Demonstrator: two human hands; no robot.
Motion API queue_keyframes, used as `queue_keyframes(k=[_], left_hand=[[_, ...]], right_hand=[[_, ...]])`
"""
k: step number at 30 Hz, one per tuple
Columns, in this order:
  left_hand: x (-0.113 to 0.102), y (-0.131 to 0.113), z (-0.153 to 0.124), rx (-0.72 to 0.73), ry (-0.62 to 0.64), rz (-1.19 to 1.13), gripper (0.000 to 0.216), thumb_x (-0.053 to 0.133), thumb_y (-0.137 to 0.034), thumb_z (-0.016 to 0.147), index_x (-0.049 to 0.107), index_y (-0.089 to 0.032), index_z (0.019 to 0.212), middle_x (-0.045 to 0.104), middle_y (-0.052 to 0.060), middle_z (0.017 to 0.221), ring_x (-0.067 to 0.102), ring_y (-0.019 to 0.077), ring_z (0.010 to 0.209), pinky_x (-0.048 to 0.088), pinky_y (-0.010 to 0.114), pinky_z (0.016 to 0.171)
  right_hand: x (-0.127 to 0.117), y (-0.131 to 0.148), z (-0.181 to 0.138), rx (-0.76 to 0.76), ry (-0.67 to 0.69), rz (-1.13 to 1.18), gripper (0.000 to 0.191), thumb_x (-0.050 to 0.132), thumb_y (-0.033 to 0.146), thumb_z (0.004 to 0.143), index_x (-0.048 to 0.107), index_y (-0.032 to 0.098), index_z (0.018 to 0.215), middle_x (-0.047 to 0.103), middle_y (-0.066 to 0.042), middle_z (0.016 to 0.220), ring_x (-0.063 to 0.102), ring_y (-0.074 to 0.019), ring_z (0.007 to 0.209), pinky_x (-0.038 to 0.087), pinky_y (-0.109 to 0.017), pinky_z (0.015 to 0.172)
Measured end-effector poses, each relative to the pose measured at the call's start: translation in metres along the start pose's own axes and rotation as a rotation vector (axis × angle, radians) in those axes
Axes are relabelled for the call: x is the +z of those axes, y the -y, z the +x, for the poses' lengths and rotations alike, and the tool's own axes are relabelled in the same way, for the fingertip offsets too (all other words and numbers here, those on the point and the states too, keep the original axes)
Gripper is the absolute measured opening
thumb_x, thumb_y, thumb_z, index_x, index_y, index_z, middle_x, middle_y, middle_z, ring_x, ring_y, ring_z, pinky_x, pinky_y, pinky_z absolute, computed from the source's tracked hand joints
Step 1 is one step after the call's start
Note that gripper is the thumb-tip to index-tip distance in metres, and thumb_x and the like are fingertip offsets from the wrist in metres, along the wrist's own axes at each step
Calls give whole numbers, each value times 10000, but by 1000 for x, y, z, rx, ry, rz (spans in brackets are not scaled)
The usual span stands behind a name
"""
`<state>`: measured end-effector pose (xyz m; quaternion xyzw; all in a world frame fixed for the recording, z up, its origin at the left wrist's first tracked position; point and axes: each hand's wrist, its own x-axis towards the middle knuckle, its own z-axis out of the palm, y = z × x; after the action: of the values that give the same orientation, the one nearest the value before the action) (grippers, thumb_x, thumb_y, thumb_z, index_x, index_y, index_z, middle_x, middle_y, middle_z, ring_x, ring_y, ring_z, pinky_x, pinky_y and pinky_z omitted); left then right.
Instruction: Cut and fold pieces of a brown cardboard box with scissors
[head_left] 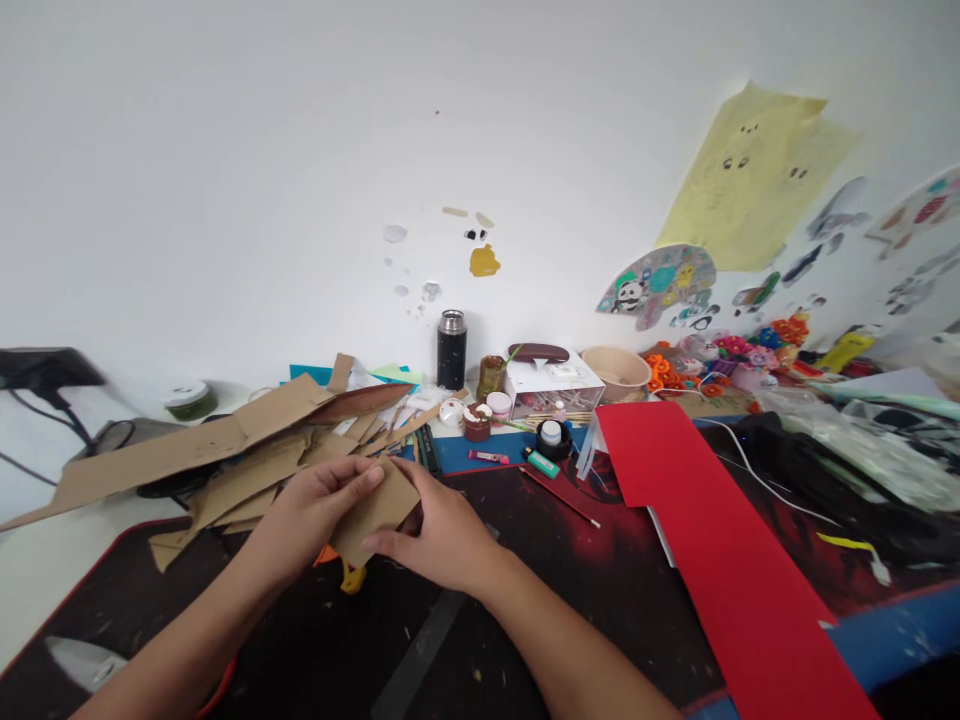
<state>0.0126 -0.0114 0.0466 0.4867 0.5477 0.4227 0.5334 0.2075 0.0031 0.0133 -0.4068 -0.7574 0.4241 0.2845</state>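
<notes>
A dark desk mat [540, 580] lies below a white wall. The left hand [311, 518] and right hand [444, 542] both pinch a small cardboard piece [377, 517]. Its long side runs from 8 o'clock to 2 o'clock.

Counter [45, 560] white, mostly under dark red-black mat [570, 590]. Cardboard pile [225, 450] sprawls over left part, partly on mat. Long red paper sheet [720, 540] lies on mat at right, white cable [757, 475] just beside it. Toward wall: green tape roll [190, 400], black flask [451, 350], white box [551, 385], beige bowl [626, 370]. Green lighter [541, 462] near mat's far edge.
</notes>
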Motion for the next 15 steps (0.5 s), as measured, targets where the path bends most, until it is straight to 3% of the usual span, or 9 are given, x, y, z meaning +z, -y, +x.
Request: queue_keyframes(k=[4,6,12,15], left_hand=[[0,-1,1,66,-104,171,541,808,-742,708,734,-214,797,732,15,680,601,185,569,435,259,508],[-1,-1,1,98,-142,257,579,743,-791,740,709,-214,768,681,-2,640,549,169,542,402,254,494],[1,8,3,223,-247,377,605,634,-820,821,651,-218,762,617,-6,664,544,188,617,425,276,554],[6,13,3,208,-199,286,569,681,-789,815,653,-221,783,621,-10,687,557,190,636,449,281,577]], right_hand=[[2,-4,1,-39,-56,-90,1016,843,542,840,330,293,1681,526,-167,1609,652,-379,1292,489,-556,1111],[3,-7,2,-67,-93,-102,993,826,540,859,324,308,1684,516,-161,1607,662,-363,1265,503,-547,1095],[10,-14,4,-20,-140,74,903,808,484,901,358,341,1672,684,-119,1405,743,-233,842,589,-469,932],[11,-17,5,-12,-177,175,795,775,439,936,425,327,1641,748,-102,1314,755,-279,1019,579,-468,978]])
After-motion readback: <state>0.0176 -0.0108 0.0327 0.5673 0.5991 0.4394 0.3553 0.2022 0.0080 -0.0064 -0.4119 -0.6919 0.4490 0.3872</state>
